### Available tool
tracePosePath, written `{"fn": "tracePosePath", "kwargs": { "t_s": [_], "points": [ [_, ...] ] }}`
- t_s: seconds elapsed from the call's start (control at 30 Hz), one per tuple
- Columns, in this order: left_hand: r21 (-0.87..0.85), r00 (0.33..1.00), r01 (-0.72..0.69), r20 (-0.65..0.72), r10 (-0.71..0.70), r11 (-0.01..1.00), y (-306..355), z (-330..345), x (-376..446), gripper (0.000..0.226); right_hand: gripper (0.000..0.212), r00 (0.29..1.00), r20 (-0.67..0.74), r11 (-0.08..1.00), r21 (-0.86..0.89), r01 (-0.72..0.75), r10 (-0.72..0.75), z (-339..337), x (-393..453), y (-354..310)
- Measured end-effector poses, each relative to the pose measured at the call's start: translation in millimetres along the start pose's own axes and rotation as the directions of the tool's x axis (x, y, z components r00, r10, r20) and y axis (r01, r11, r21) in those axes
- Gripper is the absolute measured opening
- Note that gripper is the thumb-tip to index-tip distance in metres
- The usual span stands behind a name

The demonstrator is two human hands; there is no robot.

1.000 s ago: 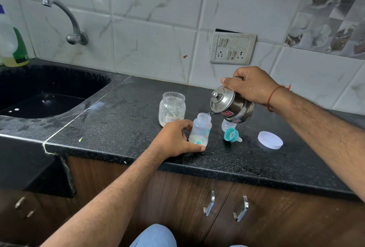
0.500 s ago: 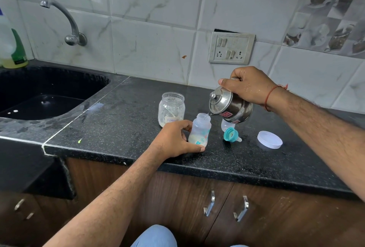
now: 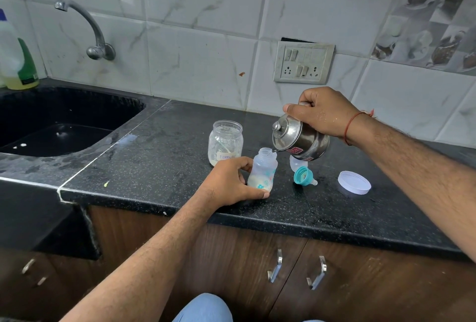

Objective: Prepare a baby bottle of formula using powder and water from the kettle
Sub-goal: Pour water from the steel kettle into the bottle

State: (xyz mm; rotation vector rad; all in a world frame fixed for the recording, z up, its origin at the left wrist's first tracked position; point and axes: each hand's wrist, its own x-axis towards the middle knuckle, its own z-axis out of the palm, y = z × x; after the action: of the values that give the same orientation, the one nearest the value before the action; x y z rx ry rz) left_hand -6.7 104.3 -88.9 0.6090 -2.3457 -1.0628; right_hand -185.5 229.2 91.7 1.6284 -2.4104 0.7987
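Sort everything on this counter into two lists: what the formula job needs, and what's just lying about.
Needed:
- clear baby bottle, held by the left hand
- steel kettle, tilted by the right hand
- glass jar labelled formula
- teal teat ring
- white round lid

Lying about:
- green-labelled detergent bottle
- wall tap
- black sink

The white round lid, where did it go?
In the head view, the flat white round plastic lid lies on the black speckled countertop, to the right of the teal bottle collar with its nipple, under the right forearm.
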Motion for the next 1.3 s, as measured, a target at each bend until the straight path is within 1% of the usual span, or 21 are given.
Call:
{"fn": "tracePosePath", "kwargs": {
  "t_s": [0.57,0.73,1.0,1.3],
  "points": [
    [0.001,1.0,0.016,0.006,-0.016,1.0,2.3,-1.4,-1.5,0.062,0.042,1.0,0.016,0.999,-0.037,0.024,-0.024,-1.5,-0.7,-7.4],
    [-0.011,1.0,0.005,-0.001,-0.005,1.0,1.7,-1.3,-2.2,0.055,0.044,0.999,0.017,0.999,-0.039,0.029,-0.028,-1.4,-0.3,-9.5],
    [-0.022,1.0,-0.006,0.001,0.006,1.0,2.3,-1.0,-2.2,0.054,0.047,0.999,0.017,0.998,-0.046,0.035,-0.034,-0.5,0.3,-11.9],
    [-0.032,1.0,-0.007,0.006,0.007,0.999,3.8,-1.6,-2.9,0.05,0.043,0.998,0.026,0.996,-0.069,0.059,-0.057,-0.6,0.9,-15.6]
  ]
}}
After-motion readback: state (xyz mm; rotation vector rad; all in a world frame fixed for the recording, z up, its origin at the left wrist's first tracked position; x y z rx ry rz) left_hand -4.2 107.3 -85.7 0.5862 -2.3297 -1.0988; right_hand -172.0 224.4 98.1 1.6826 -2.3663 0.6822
